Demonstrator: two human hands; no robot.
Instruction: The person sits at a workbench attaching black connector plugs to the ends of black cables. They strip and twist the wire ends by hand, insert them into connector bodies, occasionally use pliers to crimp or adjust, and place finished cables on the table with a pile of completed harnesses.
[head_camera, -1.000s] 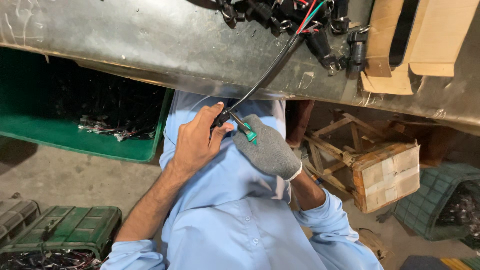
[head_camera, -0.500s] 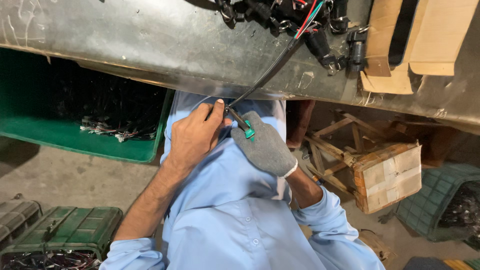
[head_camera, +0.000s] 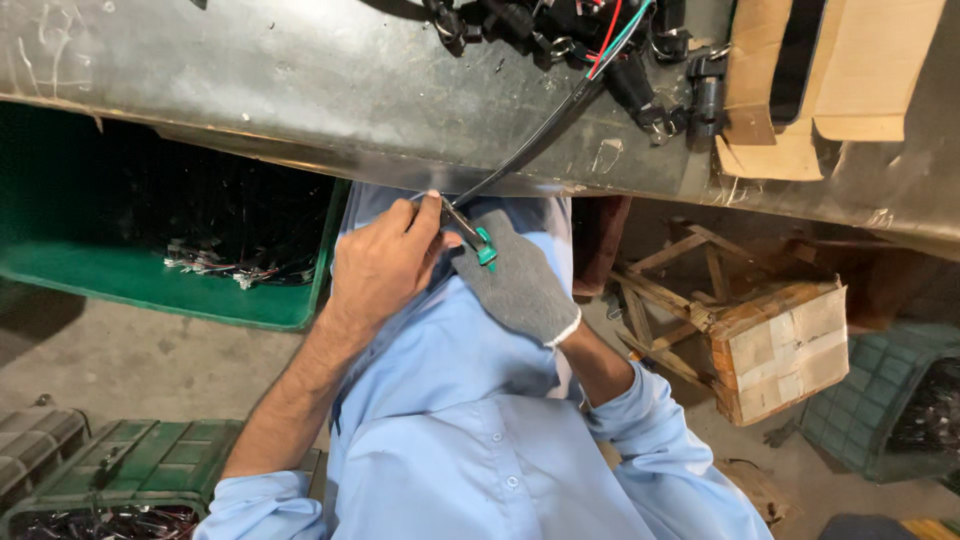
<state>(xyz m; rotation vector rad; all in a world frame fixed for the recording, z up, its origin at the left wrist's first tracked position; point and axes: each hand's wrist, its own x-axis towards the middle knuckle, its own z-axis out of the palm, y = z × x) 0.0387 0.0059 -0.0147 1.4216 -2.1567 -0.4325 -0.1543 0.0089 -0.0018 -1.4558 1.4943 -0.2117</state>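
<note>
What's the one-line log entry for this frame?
left hand: bare, pinching black cable | right hand: grey glove, holding green-handled tool at cable | site: edge of metal bench

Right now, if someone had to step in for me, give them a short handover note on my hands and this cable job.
Left hand: bare, fingers pinched on the black cable just below the metal table edge.
Right hand: in a grey knit glove, holding a small green-handled tool against the same spot on the cable.
The cable runs up over the edge to a bundle of black connectors with red and green wires on the tabletop.
Done: cable pulled down to lap level, tool set on it.
Left: the work at the cable end is in progress; I cannot tell how far along.
</note>
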